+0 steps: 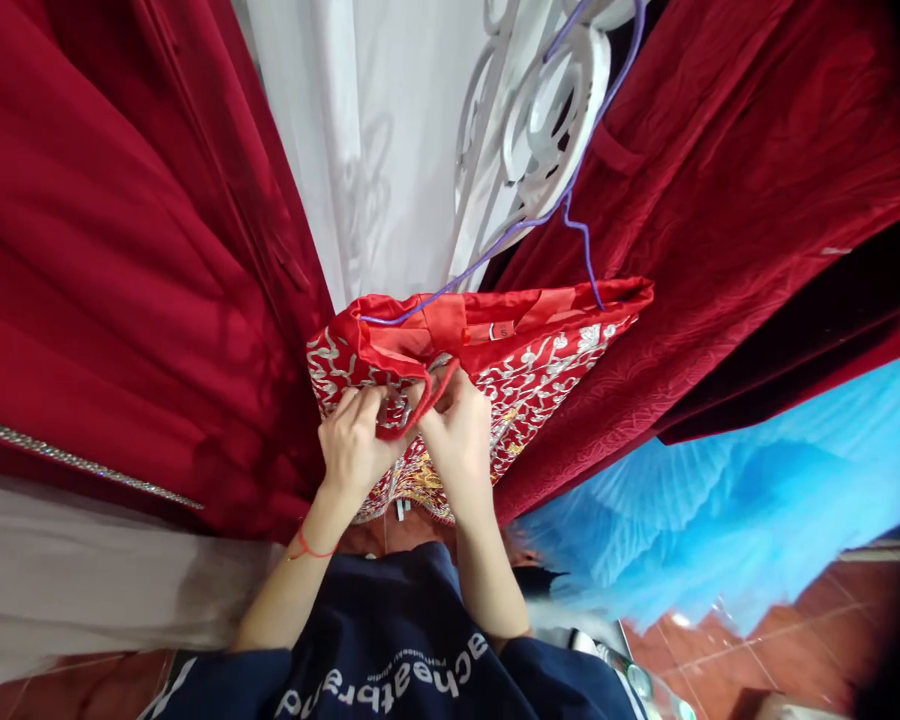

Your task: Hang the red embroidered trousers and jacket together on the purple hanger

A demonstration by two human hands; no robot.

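A red garment (525,375) with silver and gold embroidery hangs in front of me on a purple wire hanger (480,262). Its satin lining and a small size label (501,331) show at the open top. At the front edge of that opening, my left hand (356,440) is closed on the embroidered cloth. Beside it, my right hand (457,425) pinches the same edge. Between the two hands a red cord-like trim (422,400) bends in a loop. My fingertips are partly hidden, so exactly what they pinch there is unclear.
Dark red fabric (120,250) hangs on the left, and red patterned cloth (720,200) on the right. Behind the hanger stands a white scrolled metal frame (559,120). Light blue ruffled fabric (720,520) spreads at lower right above the tiled floor (817,620).
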